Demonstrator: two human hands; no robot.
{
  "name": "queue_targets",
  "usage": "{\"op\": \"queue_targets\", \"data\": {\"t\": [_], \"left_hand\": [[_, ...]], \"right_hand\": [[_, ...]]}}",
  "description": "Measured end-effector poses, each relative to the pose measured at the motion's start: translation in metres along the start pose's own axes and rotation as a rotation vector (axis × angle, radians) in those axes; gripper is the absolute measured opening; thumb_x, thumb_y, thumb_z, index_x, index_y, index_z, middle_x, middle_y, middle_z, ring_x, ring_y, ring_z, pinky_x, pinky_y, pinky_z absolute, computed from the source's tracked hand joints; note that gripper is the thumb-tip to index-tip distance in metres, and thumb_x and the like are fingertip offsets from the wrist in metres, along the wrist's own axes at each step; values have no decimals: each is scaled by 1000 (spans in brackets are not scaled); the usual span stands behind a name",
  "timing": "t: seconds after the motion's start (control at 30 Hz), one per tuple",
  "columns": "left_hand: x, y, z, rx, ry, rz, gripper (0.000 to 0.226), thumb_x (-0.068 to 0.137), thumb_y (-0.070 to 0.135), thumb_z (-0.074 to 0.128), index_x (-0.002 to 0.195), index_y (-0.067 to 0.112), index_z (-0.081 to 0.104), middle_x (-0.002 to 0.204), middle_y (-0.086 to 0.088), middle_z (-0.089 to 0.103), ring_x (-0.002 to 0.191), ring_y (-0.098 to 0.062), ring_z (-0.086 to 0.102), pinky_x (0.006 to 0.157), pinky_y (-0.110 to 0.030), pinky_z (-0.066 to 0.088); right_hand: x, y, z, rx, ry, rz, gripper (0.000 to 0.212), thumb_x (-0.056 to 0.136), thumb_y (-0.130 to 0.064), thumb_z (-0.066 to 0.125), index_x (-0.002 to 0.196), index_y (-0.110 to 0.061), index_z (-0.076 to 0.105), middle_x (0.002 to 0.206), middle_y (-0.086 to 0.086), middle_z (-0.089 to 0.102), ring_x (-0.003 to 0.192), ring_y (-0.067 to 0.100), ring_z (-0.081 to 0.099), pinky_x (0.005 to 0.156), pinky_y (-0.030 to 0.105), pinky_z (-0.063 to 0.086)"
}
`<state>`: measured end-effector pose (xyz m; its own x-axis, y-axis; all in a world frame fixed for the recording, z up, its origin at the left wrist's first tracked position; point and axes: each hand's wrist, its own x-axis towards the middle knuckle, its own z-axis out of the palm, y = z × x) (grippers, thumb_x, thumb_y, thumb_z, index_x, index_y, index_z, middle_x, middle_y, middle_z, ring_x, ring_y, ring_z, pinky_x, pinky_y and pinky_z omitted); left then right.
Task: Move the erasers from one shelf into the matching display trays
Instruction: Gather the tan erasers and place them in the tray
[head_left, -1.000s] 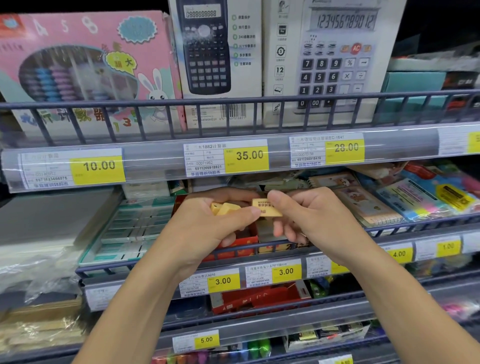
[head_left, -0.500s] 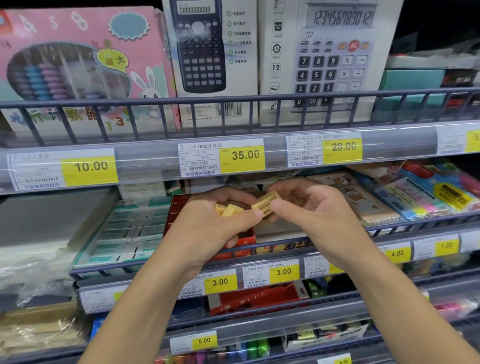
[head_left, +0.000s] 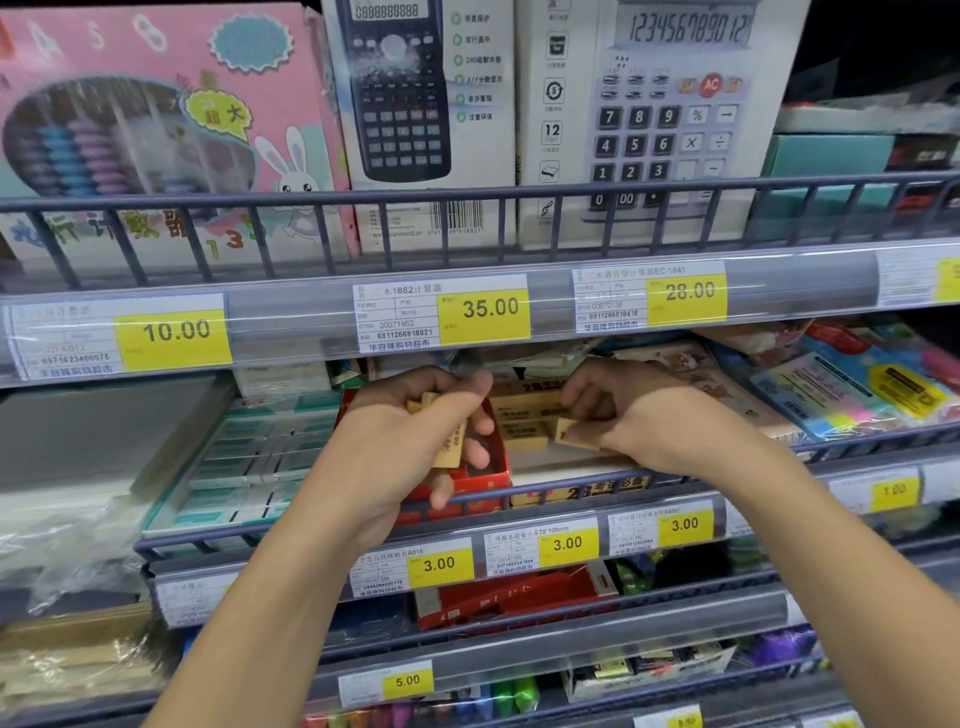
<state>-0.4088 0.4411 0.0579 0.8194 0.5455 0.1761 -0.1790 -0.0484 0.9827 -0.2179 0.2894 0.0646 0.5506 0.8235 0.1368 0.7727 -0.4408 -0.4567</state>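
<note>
My left hand is closed around a small bunch of tan erasers, held over a red display tray on the middle shelf. My right hand pinches one tan eraser and holds it low inside the tan display tray, touching or just above the tray's floor. Beside it, several matching tan erasers lie in rows at the back of that tray. Part of the tray is hidden behind my right hand.
A grey wire rail runs along the front of the middle shelf. Teal boxed items sit to the left, colourful packets to the right. Calculator boxes stand on the shelf above, whose price strip overhangs my hands.
My right hand has carried its eraser away from my left hand, down and right into the tan tray. My left hand has dropped slightly, still holding its bunch.
</note>
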Motion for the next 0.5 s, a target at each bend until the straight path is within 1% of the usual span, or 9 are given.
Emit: {"op": "queue_targets", "data": {"t": [0.07, 0.13, 0.17, 0.2, 0.27, 0.33, 0.37, 0.43, 0.5], "left_hand": [[0, -1, -1, 11, 10, -8, 30, 61, 46, 83, 73, 19, 80, 74, -11, 71, 59, -19, 59, 35, -20, 32], [1, -3, -2, 19, 35, -20, 39, 53, 47, 84, 75, 14, 79, 71, -11, 65, 60, -23, 49, 35, -20, 30], [2, -3, -3, 20, 43, -34, 35, 54, 46, 84, 73, 16, 78, 72, -12, 62, 62, -24, 44, 37, -21, 31], [2, -3, -5, 29, 36, -41, 29, 58, 44, 85, 72, 20, 77, 72, -11, 59, 62, -24, 42, 39, -22, 32], [3, -4, -8, 57, 1, -45, 20, 69, 40, 84, 76, 24, 74, 71, -6, 56, 55, -20, 41, 46, -21, 37], [5, -6, -11, 98, -14, -45, 20, 83, 32, 83, 91, 19, 69, 71, -3, 53, 52, -17, 41, 54, -23, 39], [6, -7, -12, 114, -9, -50, 23, 87, 28, 83, 97, 16, 65, 71, -3, 53, 53, -17, 42, 56, -25, 39], [7, -8, -13, 109, 5, -59, 29, 86, 25, 80, 101, 12, 60, 74, -5, 58, 56, -19, 45, 60, -29, 39], [7, -8, -13, 74, 3, -66, 23, 91, 19, 77, 102, 9, 59, 75, -7, 65, 57, -21, 47, 61, -31, 41]], "right_hand": [[2, -4, 1, -106, -43, 7, 17, 86, -36, 74, 98, -36, 62, 101, -14, 68, 94, 12, 64, 84, 30, 53], [2, -6, 1, -209, -72, 24, 16, 89, -40, 70, 103, -35, 65, 109, -10, 67, 97, 15, 62, 85, 30, 53], [1, -8, 0, -238, -94, 31, 18, 89, -42, 69, 106, -36, 66, 112, -9, 67, 97, 15, 62, 85, 30, 53], [1, -9, -1, -264, -124, 37, 20, 90, -43, 68, 109, -38, 66, 115, -9, 66, 99, 15, 62, 85, 29, 53], [1, -11, -2, -314, -178, 36, 27, 90, -44, 68, 117, -39, 65, 122, -8, 61, 105, 17, 60, 90, 30, 51], [5, -11, -2, -338, -191, 36, 31, 91, -42, 67, 122, -38, 64, 128, -7, 57, 110, 18, 57, 94, 31, 49], [8, -10, -1, -337, -186, 36, 32, 92, -40, 67, 124, -38, 64, 129, -7, 56, 109, 18, 57, 93, 30, 49], [12, -8, 1, -314, -167, 39, 31, 92, -36, 66, 123, -40, 64, 128, -10, 56, 101, 16, 57, 87, 28, 49], [17, -6, 4, -286, -140, 38, 25, 92, -32, 66, 117, -40, 67, 123, -11, 58, 94, 14, 58, 78, 25, 48]]}}
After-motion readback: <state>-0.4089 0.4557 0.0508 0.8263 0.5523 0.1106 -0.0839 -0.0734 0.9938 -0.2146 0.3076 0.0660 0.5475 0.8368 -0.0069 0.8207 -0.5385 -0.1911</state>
